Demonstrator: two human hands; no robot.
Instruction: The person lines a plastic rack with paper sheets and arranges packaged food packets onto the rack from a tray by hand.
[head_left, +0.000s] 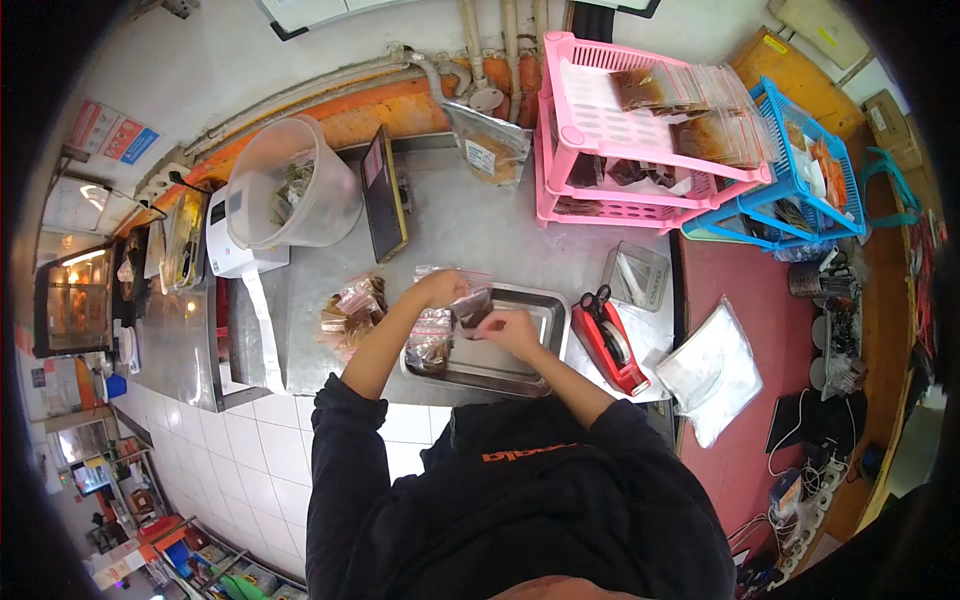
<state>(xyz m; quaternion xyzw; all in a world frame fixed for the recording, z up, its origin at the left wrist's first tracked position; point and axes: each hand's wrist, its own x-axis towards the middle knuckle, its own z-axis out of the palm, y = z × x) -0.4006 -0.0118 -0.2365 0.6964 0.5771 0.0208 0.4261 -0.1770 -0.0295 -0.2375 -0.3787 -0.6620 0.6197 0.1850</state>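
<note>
A small clear zip bag with dark brown contents is held over a steel tray. My left hand is closed on its upper edge, near the red zip strip. At its lower right side, the fingers of my right hand pinch the bag. Several filled zip bags lie in the tray's left end, below my hands. To the left of the tray, on the steel table, sits another pile of filled bags.
Right of the tray are a red tape dispenser, scissors, a clear box and a pack of plastic bags. Behind stand a pink rack and blue rack. A label printer and plastic tub stand left.
</note>
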